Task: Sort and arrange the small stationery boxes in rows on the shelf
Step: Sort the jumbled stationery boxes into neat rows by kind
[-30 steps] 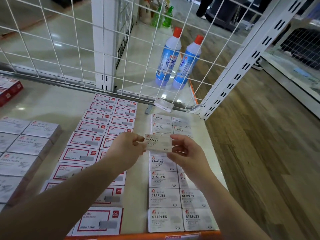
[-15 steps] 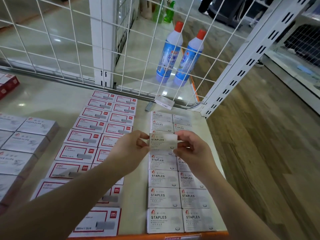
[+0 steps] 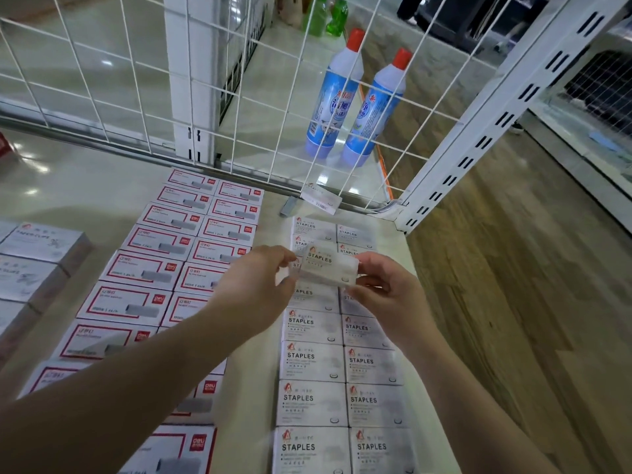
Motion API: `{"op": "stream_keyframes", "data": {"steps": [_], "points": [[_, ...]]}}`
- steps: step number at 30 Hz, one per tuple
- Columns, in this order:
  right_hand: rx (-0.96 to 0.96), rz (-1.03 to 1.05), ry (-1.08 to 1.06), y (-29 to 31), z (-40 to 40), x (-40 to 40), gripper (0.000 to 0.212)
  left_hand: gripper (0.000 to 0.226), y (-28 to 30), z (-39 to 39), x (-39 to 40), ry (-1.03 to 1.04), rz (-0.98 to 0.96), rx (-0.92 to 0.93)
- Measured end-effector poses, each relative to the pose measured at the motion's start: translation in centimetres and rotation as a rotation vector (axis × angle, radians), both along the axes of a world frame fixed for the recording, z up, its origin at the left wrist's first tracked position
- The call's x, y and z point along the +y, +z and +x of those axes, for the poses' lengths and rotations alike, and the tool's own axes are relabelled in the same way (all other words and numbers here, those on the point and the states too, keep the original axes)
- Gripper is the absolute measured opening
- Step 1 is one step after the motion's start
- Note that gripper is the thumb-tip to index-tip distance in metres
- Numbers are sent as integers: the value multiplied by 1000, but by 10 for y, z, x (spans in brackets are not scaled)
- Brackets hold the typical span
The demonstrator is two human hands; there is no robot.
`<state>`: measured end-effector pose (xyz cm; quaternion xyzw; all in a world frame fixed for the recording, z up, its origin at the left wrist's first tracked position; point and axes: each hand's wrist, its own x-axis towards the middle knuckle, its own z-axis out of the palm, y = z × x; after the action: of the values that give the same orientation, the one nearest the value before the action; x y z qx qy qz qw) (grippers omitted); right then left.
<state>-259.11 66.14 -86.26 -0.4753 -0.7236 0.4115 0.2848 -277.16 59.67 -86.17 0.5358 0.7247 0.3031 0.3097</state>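
At the far left we see grey-white card boxes (image 3: 41, 241) stacked in a column on the pale shelf (image 3: 102, 196), their print too blurred to read with any certainty. Next come two rows of white boxes with red borders (image 3: 136, 271), each carrying a red "deli" logo and a picture of a staple strip, laid flat and edge to edge. Our left hand (image 3: 253, 282) pinches the left end of one small white staples box (image 3: 330, 265) between thumb and fingers, and our right hand (image 3: 383, 295) grips its right end the same way. Compared with a second ago the box has moved farther back and slightly right, and it now hovers tilted over the rear part of the double row of white "STAPLES" boxes (image 3: 311, 360), above the spot where the row looks uneven. We judge this means it is about to be set down there to fill or square up the row. Behind the white wire grid (image 3: 113, 63), two blue-and-white bottles with red caps (image 3: 333, 94) stand on the floor, labelled in characters we cannot make out.
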Motion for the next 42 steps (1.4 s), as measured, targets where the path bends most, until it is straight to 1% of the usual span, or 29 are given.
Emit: {"op": "stream_keyframes", "data": {"steps": [2,4,6,9,10,12,14,19,23,32,35,38,42], "points": [[-39,25,-23,-1,3,10,37,38,-1,3,3,-66,-5,128],[-81,47,-41,-1,7,22,29,40,-4,6,8,-167,-5,235],[-106,79,-74,-2,10,33,25,44,-7,9,13,-253,-14,308],[-127,110,-157,-2,11,48,22,48,-12,12,21,-330,-8,387],[-133,116,-178,-1,11,53,23,48,-13,13,24,-343,-2,409],[-144,121,-212,0,10,63,31,48,-15,13,29,-354,5,444],[-139,120,-228,1,8,71,33,47,-17,13,34,-354,19,477],[-137,76,-237,0,0,91,41,37,-22,13,45,-317,15,497],[-149,4,-235,-3,-7,107,39,28,-24,13,53,-273,38,518],[-134,-139,-304,-12,-16,124,43,32,-24,12,54,-282,40,506],[-172,-165,-297,-14,-17,125,44,33,-24,12,54,-288,33,504],[-204,-145,-300,-15,-18,125,43,33,-24,12,53,-295,24,499],[-317,-81,-270,-17,-21,124,45,32,-25,12,54,-286,28,484]]}}
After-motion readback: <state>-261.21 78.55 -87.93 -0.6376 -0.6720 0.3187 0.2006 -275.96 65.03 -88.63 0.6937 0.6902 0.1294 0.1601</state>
